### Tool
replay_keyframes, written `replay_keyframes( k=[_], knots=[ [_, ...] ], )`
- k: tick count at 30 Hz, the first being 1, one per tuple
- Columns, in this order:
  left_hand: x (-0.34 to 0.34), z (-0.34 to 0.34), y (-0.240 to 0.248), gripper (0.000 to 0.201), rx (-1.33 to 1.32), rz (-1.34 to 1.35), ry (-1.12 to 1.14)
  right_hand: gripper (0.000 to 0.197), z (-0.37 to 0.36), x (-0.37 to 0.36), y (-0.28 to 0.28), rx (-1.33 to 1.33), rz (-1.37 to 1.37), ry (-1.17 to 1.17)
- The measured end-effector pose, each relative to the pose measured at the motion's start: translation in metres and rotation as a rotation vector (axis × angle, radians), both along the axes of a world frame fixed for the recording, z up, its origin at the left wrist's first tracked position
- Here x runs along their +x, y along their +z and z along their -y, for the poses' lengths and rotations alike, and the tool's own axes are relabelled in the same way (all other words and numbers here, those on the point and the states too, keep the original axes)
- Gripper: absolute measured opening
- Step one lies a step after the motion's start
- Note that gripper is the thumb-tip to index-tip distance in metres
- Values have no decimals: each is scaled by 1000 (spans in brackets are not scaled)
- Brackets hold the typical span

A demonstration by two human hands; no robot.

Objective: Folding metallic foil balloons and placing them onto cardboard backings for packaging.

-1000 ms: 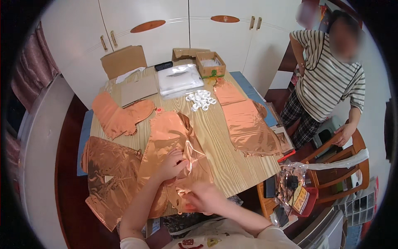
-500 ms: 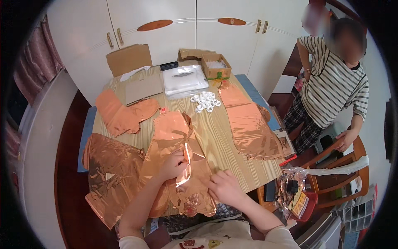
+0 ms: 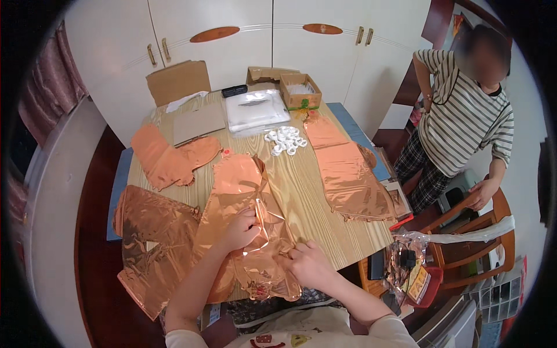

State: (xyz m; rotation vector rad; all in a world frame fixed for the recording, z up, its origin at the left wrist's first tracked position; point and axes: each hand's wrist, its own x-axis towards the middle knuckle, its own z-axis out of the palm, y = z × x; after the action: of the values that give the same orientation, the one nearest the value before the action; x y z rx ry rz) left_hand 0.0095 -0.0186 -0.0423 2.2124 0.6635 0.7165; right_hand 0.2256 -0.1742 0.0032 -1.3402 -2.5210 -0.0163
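Copper foil [image 3: 235, 184] is being pinched by nearly closed left grip [image 3: 241, 230] and right grip [image 3: 311, 264], long axis running ahead of both.

A white cabinet [image 3: 325, 58] with brown oval inlays [image 3: 214, 34] spans the rear, a curtain [image 3: 53, 78] hangs at the far left, an open carton [image 3: 293, 101] stands near a black case [image 3: 234, 91], and a person [image 3: 461, 130] in a striped top stands beside a wooden chair [image 3: 508, 249].
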Motion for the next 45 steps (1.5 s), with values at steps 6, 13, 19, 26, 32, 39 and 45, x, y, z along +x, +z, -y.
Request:
replay_keyframes(
  k=[6,13,19,26,32,39,45],
  knots=[
    [2,6,7,8,13,8,38,37,-9,-3,5,-8,-87,16],
    [4,8,13,16,-75,-39,84,27,18,-3,23,-65,-177,193],
    [3,7,10,18,-74,5,50,18,38,9,20,-21,-96,81],
    [1,6,5,17,-44,21,40,32,21,20,20,-19,-178,-43],
    [3,3,1,16,-3,23,26,45,-25,28,-3,9,-273,3],
    [-2,7,3,12,-16,10,68,48,-37,27,-34,-121,-170,5],
    [2,10,14,9,-290,-4,157,51,-37,28,-36,-112,-107,28]
  ],
)
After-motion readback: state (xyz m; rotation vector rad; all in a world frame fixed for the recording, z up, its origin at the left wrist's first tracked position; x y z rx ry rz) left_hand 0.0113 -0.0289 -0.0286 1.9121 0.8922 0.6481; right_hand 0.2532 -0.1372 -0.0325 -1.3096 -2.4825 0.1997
